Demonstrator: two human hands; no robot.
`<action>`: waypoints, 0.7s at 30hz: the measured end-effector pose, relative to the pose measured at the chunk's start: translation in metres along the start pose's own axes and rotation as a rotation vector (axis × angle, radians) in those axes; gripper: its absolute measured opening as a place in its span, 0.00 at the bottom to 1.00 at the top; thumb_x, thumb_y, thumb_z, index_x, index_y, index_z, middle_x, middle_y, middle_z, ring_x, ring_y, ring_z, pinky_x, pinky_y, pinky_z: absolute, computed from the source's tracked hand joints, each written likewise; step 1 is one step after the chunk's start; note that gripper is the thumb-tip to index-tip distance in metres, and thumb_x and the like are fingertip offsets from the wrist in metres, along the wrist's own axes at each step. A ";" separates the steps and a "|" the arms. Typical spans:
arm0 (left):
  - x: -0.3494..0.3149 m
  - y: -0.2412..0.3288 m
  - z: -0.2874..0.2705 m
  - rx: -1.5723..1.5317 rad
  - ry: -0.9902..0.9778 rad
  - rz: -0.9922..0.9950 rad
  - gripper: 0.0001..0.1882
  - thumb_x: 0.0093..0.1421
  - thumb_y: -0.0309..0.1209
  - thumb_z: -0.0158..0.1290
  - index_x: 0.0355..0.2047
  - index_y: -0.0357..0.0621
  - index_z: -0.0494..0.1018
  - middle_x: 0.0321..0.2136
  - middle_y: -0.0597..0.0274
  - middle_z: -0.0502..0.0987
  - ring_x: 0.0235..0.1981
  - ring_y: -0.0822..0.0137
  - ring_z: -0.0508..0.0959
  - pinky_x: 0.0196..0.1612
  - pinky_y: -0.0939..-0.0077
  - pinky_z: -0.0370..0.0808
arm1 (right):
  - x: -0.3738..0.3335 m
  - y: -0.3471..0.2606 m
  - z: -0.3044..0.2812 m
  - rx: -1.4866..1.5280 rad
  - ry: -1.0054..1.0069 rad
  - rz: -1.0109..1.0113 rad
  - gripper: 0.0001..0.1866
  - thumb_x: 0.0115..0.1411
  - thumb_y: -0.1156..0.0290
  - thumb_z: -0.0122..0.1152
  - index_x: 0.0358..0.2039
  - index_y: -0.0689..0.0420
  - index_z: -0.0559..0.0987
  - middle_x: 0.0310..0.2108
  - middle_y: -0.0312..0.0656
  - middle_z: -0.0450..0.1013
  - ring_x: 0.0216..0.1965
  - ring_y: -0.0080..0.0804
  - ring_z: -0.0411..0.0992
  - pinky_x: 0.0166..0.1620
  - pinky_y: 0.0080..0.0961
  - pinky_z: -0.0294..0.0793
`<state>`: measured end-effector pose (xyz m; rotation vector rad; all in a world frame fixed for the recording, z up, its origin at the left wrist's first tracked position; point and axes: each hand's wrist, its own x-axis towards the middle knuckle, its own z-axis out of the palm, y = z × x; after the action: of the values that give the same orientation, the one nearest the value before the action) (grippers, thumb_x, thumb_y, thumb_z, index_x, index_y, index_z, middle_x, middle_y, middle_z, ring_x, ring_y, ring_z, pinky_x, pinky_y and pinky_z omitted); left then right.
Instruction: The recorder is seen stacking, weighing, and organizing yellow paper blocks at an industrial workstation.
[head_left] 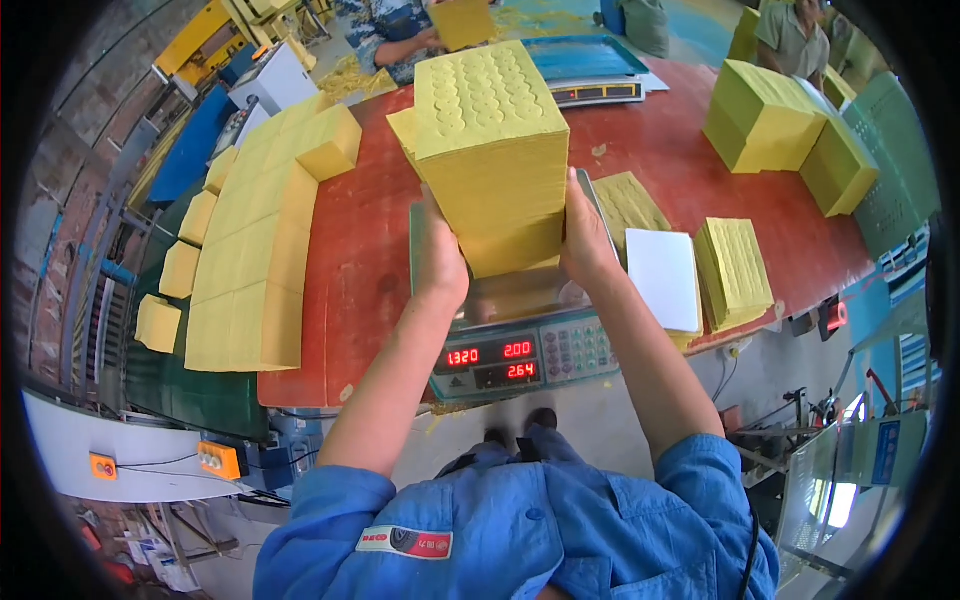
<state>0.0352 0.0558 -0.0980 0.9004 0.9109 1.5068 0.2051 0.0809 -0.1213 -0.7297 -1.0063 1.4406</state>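
Observation:
Between my two hands is a tall block of stacked yellow paper [510,200], its top sheet marked with rows of round coin-like patterns. My left hand [440,255] presses its left side and my right hand [587,235] its right side. Some sheets [402,130] jut out at the block's far left. Below is a digital counter scale [545,350] with a lit red display, a keypad and a shiny metal pan [520,300]. The block is over the pan; whether it rests there or hangs just above, I cannot tell.
Rows of yellow paper blocks [240,270] line the left on a green surface [165,380]. Right of the scale lie a white board [663,280] and a smaller stack [735,270]. More blocks [765,115] stand far right on the red table [350,250]. People work beyond a second scale [598,93].

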 end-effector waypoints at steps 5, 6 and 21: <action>-0.023 0.013 -0.017 0.069 -0.135 0.107 0.43 0.71 0.65 0.30 0.72 0.44 0.52 0.72 0.57 0.55 0.73 0.61 0.52 0.72 0.59 0.44 | -0.040 -0.004 0.001 -0.192 0.068 -0.072 0.36 0.75 0.45 0.31 0.73 0.58 0.56 0.72 0.47 0.54 0.73 0.36 0.51 0.72 0.37 0.47; -0.030 0.015 -0.021 0.062 -0.131 0.105 0.43 0.71 0.65 0.30 0.72 0.44 0.52 0.72 0.57 0.55 0.73 0.61 0.52 0.72 0.59 0.44 | -0.051 -0.005 0.002 -0.198 0.067 -0.068 0.36 0.75 0.45 0.31 0.73 0.58 0.56 0.72 0.47 0.54 0.73 0.36 0.51 0.72 0.37 0.47; -0.195 0.016 -0.042 0.154 -0.058 0.233 0.32 0.75 0.51 0.30 0.60 0.34 0.67 0.59 0.46 0.72 0.61 0.57 0.71 0.63 0.59 0.66 | -0.221 0.006 0.040 0.105 0.204 -0.148 0.28 0.75 0.59 0.38 0.67 0.64 0.63 0.68 0.50 0.61 0.70 0.43 0.58 0.69 0.42 0.55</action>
<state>0.0112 -0.1428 -0.1131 1.1906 0.9133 1.6137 0.1957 -0.1434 -0.1342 -0.6959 -0.8045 1.2542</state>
